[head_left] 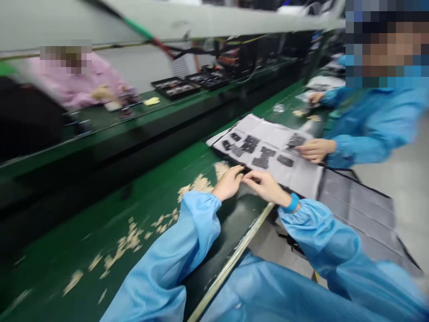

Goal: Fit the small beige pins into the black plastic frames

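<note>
My left hand (229, 183) and my right hand (264, 185) meet at the near edge of a white-lined tray (303, 176). Thumb and fingers of my right hand are pinched together. The left fingers are bent close against them, and whatever lies between the hands is too small and blurred to make out. On the tray's pale lining lie several flat dark pieces (250, 144). Beside my left hand, a heap of small beige scraps (201, 183) rests on the green work surface (161, 188).
More beige scraps (130, 237) trail leftward along the green surface. At right, a co-worker's hand (315, 150) touches a dark piece on the tray. A second grey-lined tray (362, 210) extends at the right. Across the bench, a person in pink (100, 85) sits near black parts trays (176, 87).
</note>
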